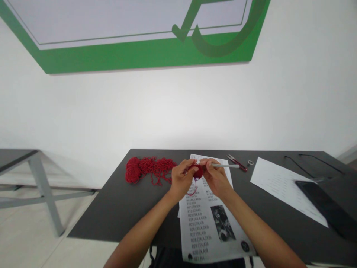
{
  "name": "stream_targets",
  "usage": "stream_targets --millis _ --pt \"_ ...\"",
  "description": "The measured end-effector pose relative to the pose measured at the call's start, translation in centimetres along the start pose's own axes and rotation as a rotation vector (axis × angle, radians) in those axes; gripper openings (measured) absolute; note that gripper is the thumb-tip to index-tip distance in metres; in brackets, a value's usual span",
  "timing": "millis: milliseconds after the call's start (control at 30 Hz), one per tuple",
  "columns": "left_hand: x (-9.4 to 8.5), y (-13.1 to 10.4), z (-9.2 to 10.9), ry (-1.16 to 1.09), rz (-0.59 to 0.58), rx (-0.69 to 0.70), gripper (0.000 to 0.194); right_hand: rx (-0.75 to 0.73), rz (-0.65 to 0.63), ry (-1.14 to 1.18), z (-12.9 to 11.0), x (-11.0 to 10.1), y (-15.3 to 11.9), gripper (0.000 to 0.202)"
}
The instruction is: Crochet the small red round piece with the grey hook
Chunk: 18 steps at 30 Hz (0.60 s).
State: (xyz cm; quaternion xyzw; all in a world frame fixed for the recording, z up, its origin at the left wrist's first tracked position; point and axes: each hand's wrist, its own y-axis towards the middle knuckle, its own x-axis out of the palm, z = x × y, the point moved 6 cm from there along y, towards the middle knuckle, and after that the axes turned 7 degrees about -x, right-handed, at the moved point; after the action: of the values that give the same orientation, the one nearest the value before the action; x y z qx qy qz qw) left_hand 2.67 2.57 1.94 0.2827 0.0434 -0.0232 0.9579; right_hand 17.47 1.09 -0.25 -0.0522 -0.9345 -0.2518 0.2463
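A small red crochet piece (198, 172) sits between both hands above the printed pattern sheet (203, 223). My left hand (181, 176) pinches its left side, fingers closed. My right hand (216, 176) is closed around a crochet hook (227, 165), whose pale handle points right; the hook's tip is hidden at the red work. A red yarn tail hangs below the piece. To the left of my left hand, a ball of red yarn (133, 170) lies on the dark table (134, 212), with a heap of loose strands (157, 167) reaching toward the hand.
Behind my right hand lie red-handled scissors (237, 162) and a small ring-shaped item (250, 163). Farther right are a white paper (284, 190), a black phone (326, 206) and eyeglasses (302, 169). A white wall (173, 111) stands behind the table; another table (16, 158) is at left.
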Motion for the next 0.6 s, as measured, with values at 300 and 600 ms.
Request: stream_targets --millis 300,600 --pt "0.8 -1.2 -0.7 -0.170 0.045 -0.166 0.029 -0.261 0.033 -0.600 -1.2 0.3 -1.2 0.019" --pt "1.1 -0.3 -2.0 -0.578 -0.001 -0.404 0.041 -0.417 -0.191 -0.617 -3.4 1.5 -1.6 0.014"
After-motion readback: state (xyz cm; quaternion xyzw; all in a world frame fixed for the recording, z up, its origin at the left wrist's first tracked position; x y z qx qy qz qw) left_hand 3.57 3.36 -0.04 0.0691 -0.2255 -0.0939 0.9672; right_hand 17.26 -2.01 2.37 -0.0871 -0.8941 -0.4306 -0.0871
